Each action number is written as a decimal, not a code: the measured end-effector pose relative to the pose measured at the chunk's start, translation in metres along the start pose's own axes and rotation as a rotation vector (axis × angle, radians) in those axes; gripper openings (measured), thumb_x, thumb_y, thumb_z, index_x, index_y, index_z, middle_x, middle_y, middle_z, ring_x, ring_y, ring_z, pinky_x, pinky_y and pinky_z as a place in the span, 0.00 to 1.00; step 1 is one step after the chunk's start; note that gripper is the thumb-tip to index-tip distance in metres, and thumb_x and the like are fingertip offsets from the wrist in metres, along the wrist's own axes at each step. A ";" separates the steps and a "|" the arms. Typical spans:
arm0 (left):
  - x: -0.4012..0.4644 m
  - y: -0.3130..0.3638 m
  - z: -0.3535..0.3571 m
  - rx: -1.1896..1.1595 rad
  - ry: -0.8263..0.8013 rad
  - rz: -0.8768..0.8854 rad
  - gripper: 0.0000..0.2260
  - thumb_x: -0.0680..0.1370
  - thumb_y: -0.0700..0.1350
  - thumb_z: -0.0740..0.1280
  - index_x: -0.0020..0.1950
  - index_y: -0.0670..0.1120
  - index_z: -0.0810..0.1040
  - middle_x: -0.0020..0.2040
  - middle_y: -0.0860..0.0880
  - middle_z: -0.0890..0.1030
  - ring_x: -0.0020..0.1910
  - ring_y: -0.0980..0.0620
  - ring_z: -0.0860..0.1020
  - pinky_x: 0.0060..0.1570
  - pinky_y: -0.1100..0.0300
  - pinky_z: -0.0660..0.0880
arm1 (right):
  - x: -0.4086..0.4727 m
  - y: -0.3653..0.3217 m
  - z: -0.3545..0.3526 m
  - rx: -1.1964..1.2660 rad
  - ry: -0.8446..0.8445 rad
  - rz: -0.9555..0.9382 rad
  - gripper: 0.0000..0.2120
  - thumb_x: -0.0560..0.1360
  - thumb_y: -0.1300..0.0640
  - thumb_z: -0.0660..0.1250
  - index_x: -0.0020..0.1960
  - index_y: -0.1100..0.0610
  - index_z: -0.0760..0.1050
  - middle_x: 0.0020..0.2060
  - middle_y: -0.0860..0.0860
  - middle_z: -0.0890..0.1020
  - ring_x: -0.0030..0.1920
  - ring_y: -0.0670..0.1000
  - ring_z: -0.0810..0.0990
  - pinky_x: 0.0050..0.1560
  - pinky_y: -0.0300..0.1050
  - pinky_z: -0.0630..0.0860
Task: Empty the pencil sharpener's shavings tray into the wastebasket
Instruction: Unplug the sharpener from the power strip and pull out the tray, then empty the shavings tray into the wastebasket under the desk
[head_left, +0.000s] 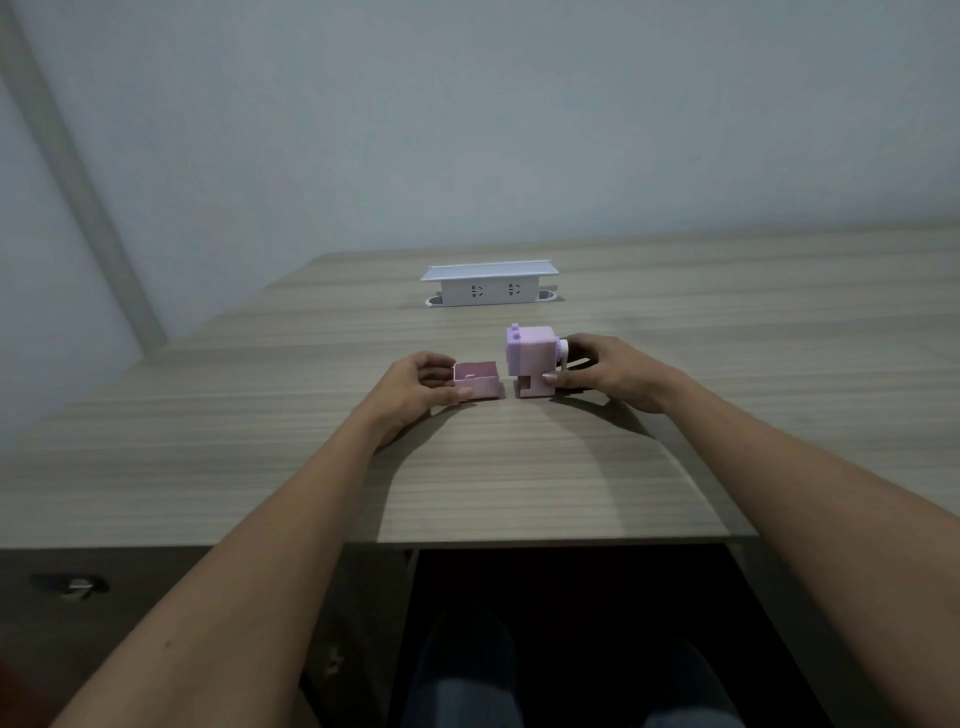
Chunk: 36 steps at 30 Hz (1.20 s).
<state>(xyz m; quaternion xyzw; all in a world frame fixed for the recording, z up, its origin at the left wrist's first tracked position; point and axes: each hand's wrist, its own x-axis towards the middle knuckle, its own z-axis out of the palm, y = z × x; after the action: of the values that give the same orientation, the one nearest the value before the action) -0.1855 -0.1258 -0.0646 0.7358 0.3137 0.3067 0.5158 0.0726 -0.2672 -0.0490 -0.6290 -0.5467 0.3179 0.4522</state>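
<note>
A pink-purple pencil sharpener body (531, 358) stands upright on the wooden desk (519, 467), its tray slot open at the bottom. My right hand (608, 371) grips it from the right, thumb on its lower front. Just left of it the small pink shavings tray (477, 382) rests on the desk, open side up. My left hand (415, 387) holds the tray by its left end, thumb at the near wall. A narrow gap separates tray and sharpener. The tray looks empty from here. No wastebasket is in view.
A white pop-up power socket (488, 283) stands on the desk behind the sharpener. The desk's front edge runs near my forearms, with a dark drawer front (104, 587) below at left and my legs under the desk.
</note>
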 end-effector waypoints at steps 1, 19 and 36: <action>-0.002 -0.001 -0.004 -0.001 0.009 -0.004 0.28 0.70 0.35 0.78 0.68 0.37 0.74 0.62 0.40 0.81 0.59 0.45 0.81 0.47 0.68 0.80 | 0.000 0.000 -0.001 -0.001 0.000 0.008 0.27 0.71 0.62 0.78 0.68 0.61 0.76 0.59 0.62 0.83 0.53 0.55 0.84 0.50 0.41 0.82; -0.020 0.094 -0.006 -0.060 -0.017 0.160 0.24 0.69 0.37 0.79 0.63 0.38 0.78 0.57 0.41 0.84 0.53 0.49 0.82 0.54 0.62 0.79 | -0.047 -0.084 -0.021 -0.055 0.153 -0.100 0.34 0.70 0.55 0.79 0.72 0.61 0.73 0.63 0.53 0.81 0.63 0.49 0.79 0.58 0.39 0.72; -0.015 0.138 0.205 -0.168 -0.413 0.235 0.27 0.69 0.39 0.79 0.66 0.37 0.77 0.58 0.41 0.84 0.58 0.47 0.83 0.54 0.61 0.78 | -0.200 -0.044 -0.129 -0.016 0.389 -0.001 0.26 0.69 0.56 0.80 0.65 0.59 0.81 0.57 0.50 0.86 0.60 0.47 0.83 0.56 0.37 0.79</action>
<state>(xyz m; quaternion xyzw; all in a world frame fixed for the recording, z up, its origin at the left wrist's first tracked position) -0.0158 -0.2906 0.0079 0.7690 0.0873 0.2327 0.5889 0.1305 -0.4908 0.0223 -0.6820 -0.4517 0.1855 0.5444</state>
